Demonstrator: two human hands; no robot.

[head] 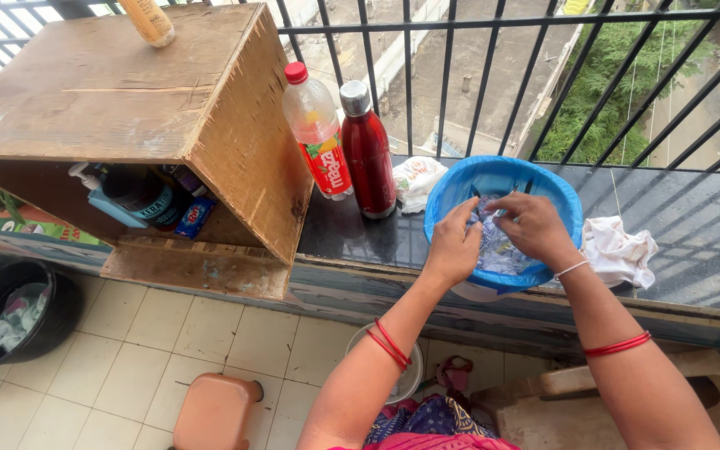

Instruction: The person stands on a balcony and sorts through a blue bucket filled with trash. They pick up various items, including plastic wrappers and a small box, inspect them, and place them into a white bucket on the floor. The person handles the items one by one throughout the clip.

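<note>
- Two hands, left (453,243) and right (533,227), both pinch a wet cloth (497,242) inside the blue basin (460,187); basin sits on the ledge (352,237)
- Red flask (367,150) and bottle (317,131) stand just beside it

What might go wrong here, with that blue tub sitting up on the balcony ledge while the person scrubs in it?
The blue tub overhangs the ledge towards the person; both hands press a wet cloth inside, so it might tip. The two bottles stand close and could get knocked. The white cloth may slide off.
</note>
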